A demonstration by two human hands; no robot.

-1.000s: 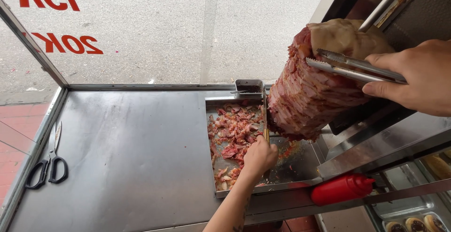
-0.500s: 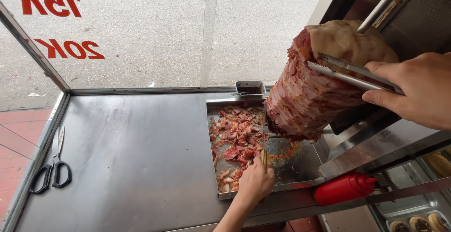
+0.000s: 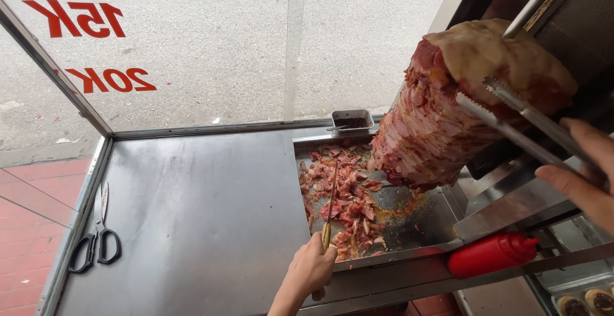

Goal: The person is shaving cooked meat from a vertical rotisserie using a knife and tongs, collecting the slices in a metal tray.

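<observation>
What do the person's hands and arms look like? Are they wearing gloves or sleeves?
No gloves and no sleeves show. The left hand is bare, and so is the slim forearm below it, right down to the picture's bottom edge. The right hand is bare too; only its fingers and part of the palm are in view. No rings, watch or bracelet show on either one.

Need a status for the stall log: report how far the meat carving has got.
Done: shaved pieces lie in the metal tray. In hand: left hand holds a knife over them; right hand presses tongs against the meat cone. Left: most of the cone is uncut.
</observation>
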